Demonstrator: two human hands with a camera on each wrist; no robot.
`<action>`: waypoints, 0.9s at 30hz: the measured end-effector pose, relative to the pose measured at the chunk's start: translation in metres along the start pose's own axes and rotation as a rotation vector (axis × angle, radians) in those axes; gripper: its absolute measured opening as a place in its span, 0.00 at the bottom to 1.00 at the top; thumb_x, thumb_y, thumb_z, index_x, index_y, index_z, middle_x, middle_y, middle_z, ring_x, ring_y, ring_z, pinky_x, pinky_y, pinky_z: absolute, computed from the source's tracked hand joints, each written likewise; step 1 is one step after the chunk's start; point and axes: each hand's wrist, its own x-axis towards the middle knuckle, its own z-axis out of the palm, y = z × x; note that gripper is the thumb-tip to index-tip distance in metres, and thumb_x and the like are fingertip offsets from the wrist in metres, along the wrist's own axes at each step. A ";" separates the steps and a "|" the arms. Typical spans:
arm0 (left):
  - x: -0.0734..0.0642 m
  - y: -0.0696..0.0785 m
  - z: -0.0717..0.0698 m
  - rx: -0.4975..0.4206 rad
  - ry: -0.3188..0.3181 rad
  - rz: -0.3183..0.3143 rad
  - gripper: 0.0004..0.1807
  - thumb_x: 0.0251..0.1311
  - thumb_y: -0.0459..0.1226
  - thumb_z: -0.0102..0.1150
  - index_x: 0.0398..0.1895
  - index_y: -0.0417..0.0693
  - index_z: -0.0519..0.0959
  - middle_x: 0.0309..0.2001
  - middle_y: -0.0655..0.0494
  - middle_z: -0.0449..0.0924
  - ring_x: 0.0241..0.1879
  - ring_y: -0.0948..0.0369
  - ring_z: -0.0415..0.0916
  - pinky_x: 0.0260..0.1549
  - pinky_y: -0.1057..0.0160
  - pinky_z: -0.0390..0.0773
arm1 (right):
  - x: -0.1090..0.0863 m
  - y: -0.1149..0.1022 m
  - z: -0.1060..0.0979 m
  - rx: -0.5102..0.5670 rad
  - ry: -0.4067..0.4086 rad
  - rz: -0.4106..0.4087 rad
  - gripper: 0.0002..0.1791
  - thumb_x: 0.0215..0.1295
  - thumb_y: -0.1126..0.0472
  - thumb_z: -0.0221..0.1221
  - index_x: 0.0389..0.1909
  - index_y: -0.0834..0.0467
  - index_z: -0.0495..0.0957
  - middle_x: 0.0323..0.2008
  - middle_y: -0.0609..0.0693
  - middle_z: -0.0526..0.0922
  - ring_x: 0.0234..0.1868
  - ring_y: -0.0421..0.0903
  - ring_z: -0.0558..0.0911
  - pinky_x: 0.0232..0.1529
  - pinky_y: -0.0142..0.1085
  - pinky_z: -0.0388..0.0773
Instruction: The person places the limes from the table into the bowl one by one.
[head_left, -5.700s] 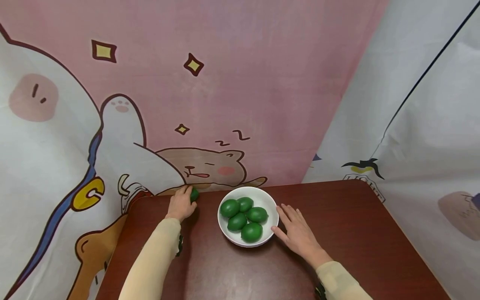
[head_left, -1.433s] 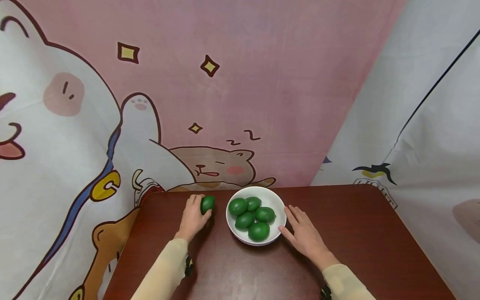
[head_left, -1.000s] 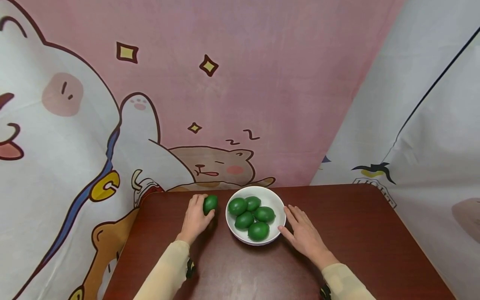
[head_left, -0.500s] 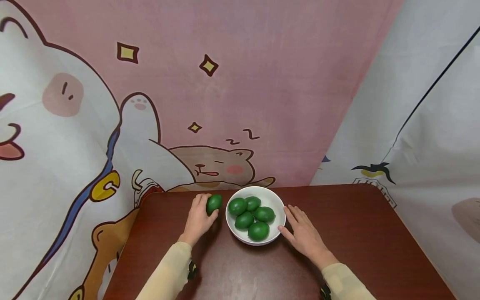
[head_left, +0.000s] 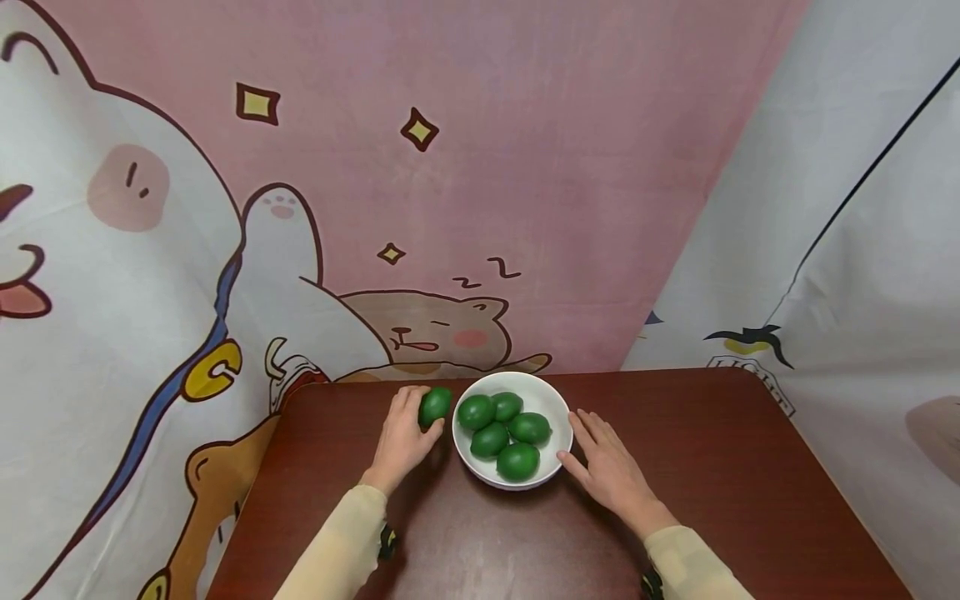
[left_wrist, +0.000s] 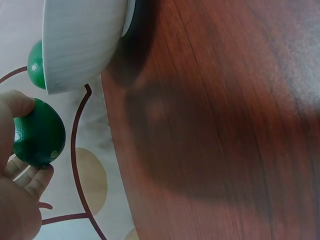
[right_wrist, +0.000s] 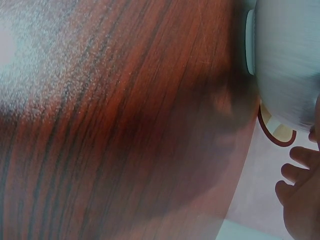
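Note:
My left hand (head_left: pixel 401 437) grips a green lime (head_left: pixel 435 407) just left of the white bowl (head_left: pixel 551 402). In the left wrist view this lime (left_wrist: pixel 41 134) sits between thumb and fingers, off the table and roughly level with the bowl's rim, apart from it. Several more limes (head_left: pixel 517 462) lie inside the bowl. At the bowl's right side rests my right hand (head_left: pixel 611 475), fingers extended, fingertips at the rim. The right wrist view shows its fingers partly, beside the bowl's outer wall (right_wrist: pixel 285 60).
The bowl stands on a dark reddish-brown wooden table (head_left: pixel 705 467), near its back edge. Directly behind hangs a pink and white cloth (head_left: pixel 585 208) printed with cartoon animals.
From the back left of the table, my left hand has brought the lime rightward, close to the bowl. My right hand has stayed at the bowl. The head view has shifted slightly.

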 end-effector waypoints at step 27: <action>-0.009 0.027 0.001 -0.032 0.029 0.137 0.29 0.57 0.38 0.75 0.61 0.44 0.76 0.58 0.50 0.74 0.57 0.52 0.72 0.53 0.49 0.80 | 0.000 0.000 -0.003 -0.004 0.014 -0.038 0.42 0.71 0.42 0.61 0.77 0.62 0.64 0.74 0.65 0.67 0.76 0.64 0.63 0.75 0.59 0.59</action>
